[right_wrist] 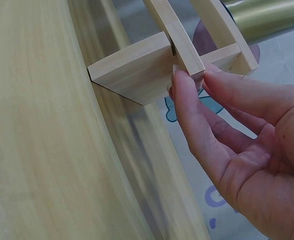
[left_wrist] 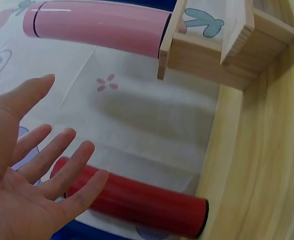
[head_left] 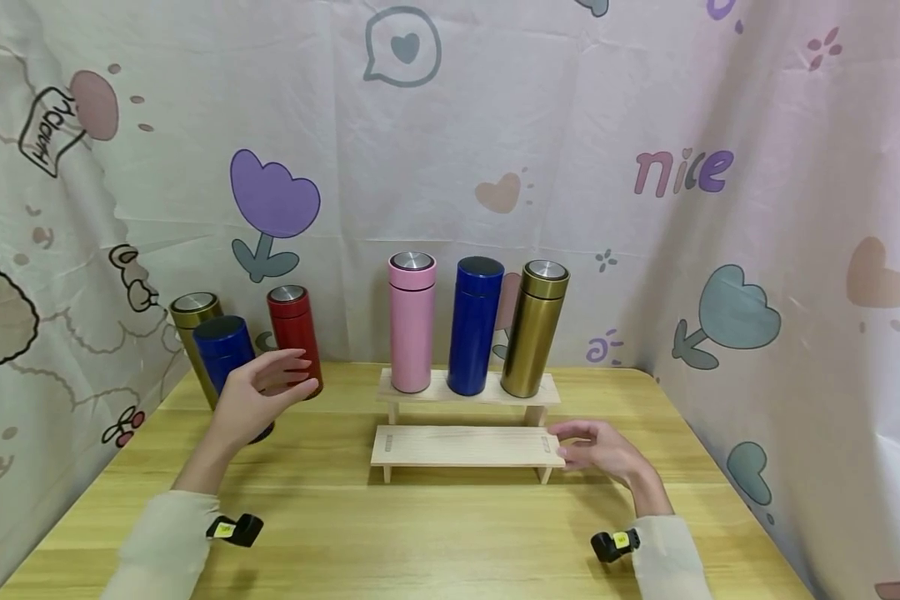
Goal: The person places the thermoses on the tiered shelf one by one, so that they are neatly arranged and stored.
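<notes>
My right hand [head_left: 598,450] pinches the right end of the lower board of a two-step wooden display stand [head_left: 465,447]; the right wrist view has thumb and fingers [right_wrist: 187,107] at the board's corner. On the stand's upper step stand a pink thermos [head_left: 411,329], a blue thermos [head_left: 476,333] and a gold thermos [head_left: 534,333]. My left hand [head_left: 264,390], fingers spread and holding nothing, is raised at the left. A red thermos [head_left: 294,325] stands just beyond it, partly covered by the fingers. Another blue thermos [head_left: 223,346] stands behind the left wrist, half hidden.
A second gold thermos [head_left: 187,321] stands at the far left behind the blue one. Everything rests on a wood-grain table [head_left: 450,533]. A printed curtain [head_left: 450,167] hangs along the table's back and both sides.
</notes>
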{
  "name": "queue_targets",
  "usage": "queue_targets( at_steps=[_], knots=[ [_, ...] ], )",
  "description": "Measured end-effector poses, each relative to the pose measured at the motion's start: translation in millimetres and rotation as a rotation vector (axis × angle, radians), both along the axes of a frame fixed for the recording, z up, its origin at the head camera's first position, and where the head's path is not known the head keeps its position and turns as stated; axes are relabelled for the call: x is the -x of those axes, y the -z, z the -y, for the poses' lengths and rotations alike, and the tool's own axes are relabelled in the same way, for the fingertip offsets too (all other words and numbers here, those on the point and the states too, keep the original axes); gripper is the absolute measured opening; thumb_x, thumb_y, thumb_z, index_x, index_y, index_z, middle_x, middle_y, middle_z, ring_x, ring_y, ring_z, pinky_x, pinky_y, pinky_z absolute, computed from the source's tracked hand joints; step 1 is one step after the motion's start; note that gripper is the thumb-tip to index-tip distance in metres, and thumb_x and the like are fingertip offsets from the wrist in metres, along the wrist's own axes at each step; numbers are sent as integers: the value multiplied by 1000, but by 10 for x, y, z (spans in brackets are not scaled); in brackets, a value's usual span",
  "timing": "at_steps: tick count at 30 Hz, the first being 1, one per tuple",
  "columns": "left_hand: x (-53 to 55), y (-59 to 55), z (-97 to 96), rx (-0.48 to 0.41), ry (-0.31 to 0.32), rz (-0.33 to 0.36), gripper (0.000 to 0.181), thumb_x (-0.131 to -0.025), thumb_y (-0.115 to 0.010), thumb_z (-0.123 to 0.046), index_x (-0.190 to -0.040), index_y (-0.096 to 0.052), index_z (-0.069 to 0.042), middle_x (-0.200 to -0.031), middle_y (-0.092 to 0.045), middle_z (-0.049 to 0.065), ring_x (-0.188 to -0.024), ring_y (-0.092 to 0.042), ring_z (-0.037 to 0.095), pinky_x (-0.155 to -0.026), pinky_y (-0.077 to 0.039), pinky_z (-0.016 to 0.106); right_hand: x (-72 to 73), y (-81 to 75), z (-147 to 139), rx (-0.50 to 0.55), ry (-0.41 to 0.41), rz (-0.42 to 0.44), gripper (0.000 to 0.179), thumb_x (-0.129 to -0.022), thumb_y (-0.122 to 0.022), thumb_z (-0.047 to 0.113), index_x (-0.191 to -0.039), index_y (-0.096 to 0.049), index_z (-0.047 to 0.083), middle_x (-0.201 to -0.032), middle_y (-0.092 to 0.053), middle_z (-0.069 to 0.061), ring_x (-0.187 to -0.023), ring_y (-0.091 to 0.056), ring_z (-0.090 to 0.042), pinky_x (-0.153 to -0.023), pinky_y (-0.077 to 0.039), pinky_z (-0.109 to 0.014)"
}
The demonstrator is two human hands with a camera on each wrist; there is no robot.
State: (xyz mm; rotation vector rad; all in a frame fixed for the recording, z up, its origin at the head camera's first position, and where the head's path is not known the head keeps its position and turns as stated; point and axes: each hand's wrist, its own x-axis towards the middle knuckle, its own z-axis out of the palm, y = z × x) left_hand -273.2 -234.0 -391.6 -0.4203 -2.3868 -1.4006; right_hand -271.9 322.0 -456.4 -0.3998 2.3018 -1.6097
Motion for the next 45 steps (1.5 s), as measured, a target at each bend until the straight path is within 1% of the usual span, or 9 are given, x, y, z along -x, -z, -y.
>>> queue_targets(
  at_steps=[2,7,9,11,16,24,32,36,45],
  knots=[
    [-17,18,53,12,-12,-1,51,-96,-76,-28,-140,-60,-9,-128,-72,10,-105,-71,-1,-84,-55,10,-7,-3,2,5,5,7,53,-98,-70,11,-142,-52,-10,-145,-49,-36,-102,-73,-19,-89,-64,-41],
    [-75,49,153,1,-20,8,50,-96,-75,-26,-140,-59,-7,-116,-69,-24,-102,-66,-10,-83,-55,9,-9,-14,14,13,16,19,53,-97,-70,11,-142,-52,-10,-146,-48,-37,-104,-73,-22,-90,-64,-42],
    [-91,64,182,-11,-15,12,50,-96,-75,-24,-139,-59,-6,-114,-67,-30,-100,-65,-12,-81,-55,10,-9,-17,18,16,20,22,53,-97,-70,10,-143,-52,-10,-146,-48,-37,-104,-73,-23,-90,-64,-42],
    [-97,83,219,-14,-15,20,49,-96,-75,-23,-139,-59,-7,-113,-67,-31,-99,-66,-11,-81,-56,11,-11,-18,23,18,23,23,53,-97,-70,10,-143,-52,-10,-146,-48,-37,-104,-73,-22,-89,-64,-41],
    [-108,130,321,-11,-33,65,51,-97,-74,-27,-140,-58,-6,-116,-69,-25,-102,-67,-8,-81,-55,9,-6,-12,27,19,24,22,53,-97,-70,11,-142,-52,-10,-145,-49,-37,-105,-72,-20,-89,-64,-39],
    [-153,198,478,3,-76,96,54,-96,-76,-29,-141,-58,-8,-111,-64,-34,-99,-64,-15,-80,-51,5,6,-8,18,20,20,25,53,-97,-70,10,-142,-52,-11,-145,-49,-37,-104,-72,-20,-88,-64,-38],
    [-208,245,623,43,-148,134,59,-95,-75,-38,-144,-57,-9,-115,-67,-27,-98,-61,-19,-77,-48,4,10,-9,16,21,24,29,52,-97,-70,9,-142,-52,-11,-145,-49,-37,-104,-72,-20,-88,-64,-37],
    [-210,275,686,8,-175,122,58,-94,-77,-34,-141,-59,-6,-108,-69,-30,-94,-64,-17,-74,-50,6,5,-12,14,24,27,28,52,-97,-70,8,-142,-52,-11,-145,-49,-37,-103,-72,-20,-88,-64,-37],
    [-197,339,787,-93,-311,66,45,-90,-82,-29,-127,-68,-8,-93,-68,-35,-85,-64,-15,-71,-49,5,-3,-19,11,21,22,24,52,-97,-70,8,-142,-52,-11,-145,-48,-38,-104,-72,-21,-88,-64,-38]
  ],
)
